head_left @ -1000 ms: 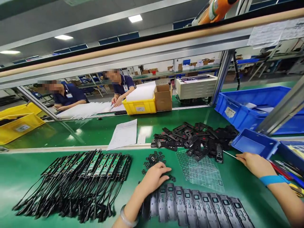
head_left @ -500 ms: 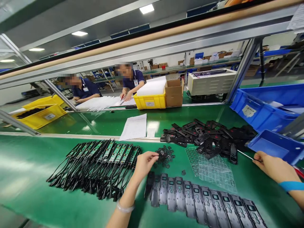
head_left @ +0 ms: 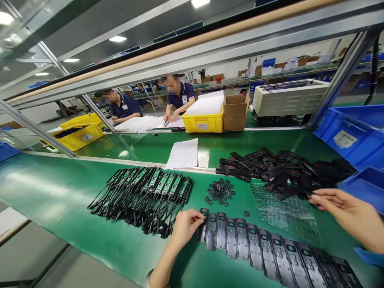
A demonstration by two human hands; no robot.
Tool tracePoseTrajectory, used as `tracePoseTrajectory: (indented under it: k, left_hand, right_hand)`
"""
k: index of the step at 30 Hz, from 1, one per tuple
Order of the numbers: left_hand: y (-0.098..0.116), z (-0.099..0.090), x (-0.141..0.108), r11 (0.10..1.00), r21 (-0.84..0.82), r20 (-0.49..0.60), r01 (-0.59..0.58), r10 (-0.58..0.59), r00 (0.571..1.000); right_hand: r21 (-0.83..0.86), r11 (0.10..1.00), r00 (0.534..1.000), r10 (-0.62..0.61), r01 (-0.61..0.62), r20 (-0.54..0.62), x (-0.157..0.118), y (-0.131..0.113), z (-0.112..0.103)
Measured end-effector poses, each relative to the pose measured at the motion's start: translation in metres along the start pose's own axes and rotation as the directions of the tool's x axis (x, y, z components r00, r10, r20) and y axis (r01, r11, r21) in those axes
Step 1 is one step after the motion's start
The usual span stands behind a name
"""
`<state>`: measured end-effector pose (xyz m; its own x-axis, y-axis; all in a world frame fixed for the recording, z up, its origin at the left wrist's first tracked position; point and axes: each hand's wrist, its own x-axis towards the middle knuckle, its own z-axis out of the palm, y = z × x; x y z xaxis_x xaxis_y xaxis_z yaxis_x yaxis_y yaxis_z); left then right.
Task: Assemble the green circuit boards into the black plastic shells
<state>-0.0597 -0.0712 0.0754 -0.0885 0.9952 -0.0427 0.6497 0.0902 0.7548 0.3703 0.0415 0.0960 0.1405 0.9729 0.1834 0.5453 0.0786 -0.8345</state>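
Note:
My left hand is closed in a pinch at the top end of the leftmost black plastic cover in a slanting row of such covers. Whether a small part is between its fingertips is hidden. Just beyond lies a heap of small black parts, with one loose part apart from it. My right hand is at the right, by the edge of a pile of black plastic pieces. Its thumb and fingers close around something dark that I cannot make out. Clear sheets with black-outlined squares lie nearby.
Circuit-board assemblies with black cables lie at the left. Blue bins stand at the right, and a paper sheet lies behind. Across the bench are two co-workers, a yellow bin and a cardboard box. A metal frame crosses above.
My left hand has moved from the small-parts heap to the leftmost cover. My right hand has shifted toward the black pile; the thin metal rod it held no longer shows. The view has turned left.

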Motion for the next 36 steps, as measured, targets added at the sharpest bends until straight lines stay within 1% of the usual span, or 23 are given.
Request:
tracePoseTrajectory:
  k: [1,2,3,5,7,8,10,12,13,15,17,20,25,28,30,32,34,36]
  left_hand:
    - [0.000,0.001,0.001,1.000,0.028,0.003,-0.005,0.005,1.000]
    - [0.001,0.001,0.002,0.999,0.050,0.009,-0.013,0.013,1.000]
    - [0.001,0.001,0.002,0.997,0.068,0.017,-0.023,0.022,1.000]
    - [0.002,0.001,0.003,0.994,0.100,0.031,-0.043,0.040,0.999]
    - [0.003,0.002,0.004,0.989,0.133,0.036,-0.059,0.054,0.998]
    - [0.003,0.002,0.004,0.987,0.150,0.037,-0.066,0.061,0.997]
    - [0.003,0.002,0.005,0.980,0.179,0.035,-0.082,0.077,0.996]
    - [0.002,0.002,0.005,0.975,0.200,0.023,-0.094,0.091,0.996]
    - [0.000,0.002,0.005,0.974,0.206,0.014,-0.095,0.094,0.995]
    - [-0.002,0.002,0.005,0.974,0.207,-0.003,-0.089,0.092,0.996]
    - [-0.005,0.002,0.004,0.977,0.196,-0.008,-0.085,0.088,0.996]
    - [-0.009,0.002,0.003,0.981,0.174,-0.005,-0.086,0.089,0.996]
    - [-0.010,0.005,-0.001,0.984,0.170,-0.040,-0.061,0.069,0.997]
    - [-0.008,0.004,-0.004,0.980,0.196,-0.066,-0.041,0.055,0.996]
    - [-0.006,0.001,-0.004,0.974,0.221,-0.059,-0.043,0.057,0.997]
    - [-0.002,-0.005,0.001,0.969,0.239,-0.040,-0.056,0.068,0.997]
    - [0.001,-0.009,0.012,0.966,0.251,-0.037,-0.069,0.080,0.996]
    - [0.004,-0.010,0.028,0.962,0.266,-0.057,-0.067,0.085,0.995]
  right_hand:
    - [0.084,0.996,0.995,0.035,-0.043,0.096,-0.011,-0.023,0.014]
    - [0.134,0.989,0.983,0.042,-0.067,0.181,-0.021,-0.043,0.028]
    - [0.172,0.981,0.960,0.044,-0.094,0.276,-0.031,-0.060,0.042]
    - [0.248,0.961,0.901,0.003,-0.122,0.434,-0.050,-0.084,0.070]
    - [0.280,0.955,0.833,-0.073,-0.101,0.549,-0.066,-0.098,0.099]
    - [0.260,0.964,0.806,-0.114,-0.051,0.581,-0.073,-0.103,0.113]
    - [0.147,0.981,0.764,-0.189,0.125,0.617,-0.086,-0.111,0.141]
    - [0.034,0.961,0.729,-0.232,0.276,0.644,-0.096,-0.117,0.165]
    - [-0.005,0.946,0.716,-0.243,0.325,0.654,-0.101,-0.120,0.175]
    - [-0.049,0.923,0.705,-0.257,0.382,0.661,-0.107,-0.125,0.191]
    - [-0.096,0.894,0.698,-0.271,0.438,0.662,-0.111,-0.127,0.200]
    - [-0.162,0.854,0.691,-0.273,0.494,0.669,-0.113,-0.129,0.206]
    - [-0.249,0.796,0.682,-0.259,0.552,0.684,-0.117,-0.132,0.205]
    - [-0.269,0.756,0.657,-0.267,0.597,0.705,-0.117,-0.136,0.203]
    - [-0.259,0.734,0.625,-0.277,0.628,0.730,-0.112,-0.139,0.203]
    - [-0.243,0.719,0.599,-0.290,0.651,0.746,-0.101,-0.142,0.205]
    - [-0.244,0.704,0.594,-0.305,0.667,0.744,-0.085,-0.144,0.210]
    - [-0.254,0.684,0.594,-0.320,0.684,0.738,-0.068,-0.145,0.217]
